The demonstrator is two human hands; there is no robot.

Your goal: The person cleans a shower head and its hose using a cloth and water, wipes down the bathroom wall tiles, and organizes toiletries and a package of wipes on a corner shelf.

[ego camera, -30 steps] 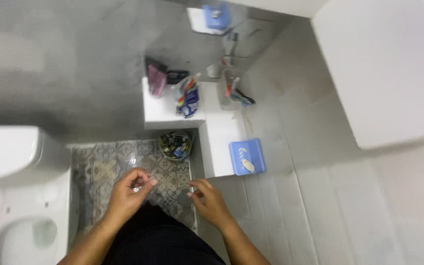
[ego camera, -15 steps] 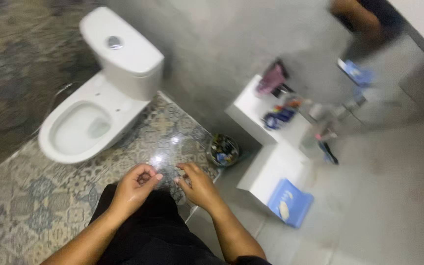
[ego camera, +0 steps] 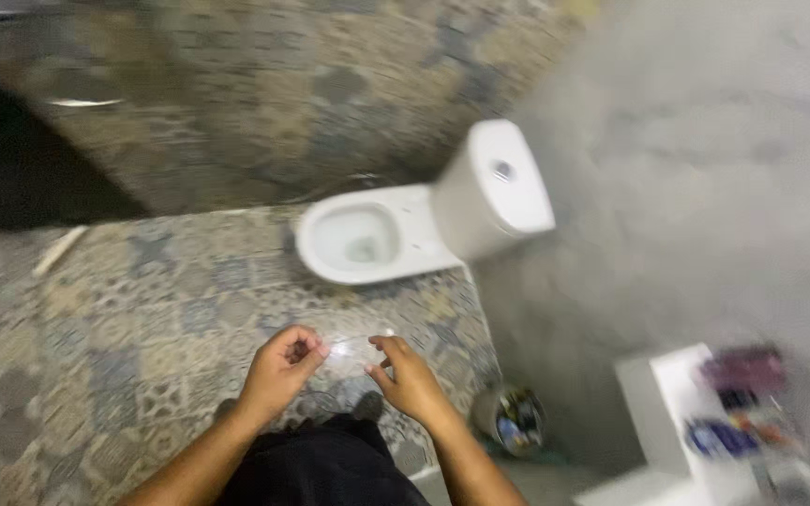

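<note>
floor point(ego camera: 142, 309): patterned tiles | wall point(ego camera: 705, 169): grey | toilet point(ego camera: 396, 239): white | shelf point(ego camera: 677, 412): blurred, probably white

Glossy white ceramic toilet point(ego camera: 396, 239); shiny patterned floor tiles point(ego camera: 142, 319) (glazed); matt grey wall point(ego camera: 705, 169).

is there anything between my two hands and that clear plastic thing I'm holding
No. The left hand and right hand both pinch the clear plastic piece directly at its ends, with nothing visible between fingers and plastic. The picture is blurred, so fine detail is uncertain.

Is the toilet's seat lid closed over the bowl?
No: the toilet bowl is open, its inside visible from above.
</note>
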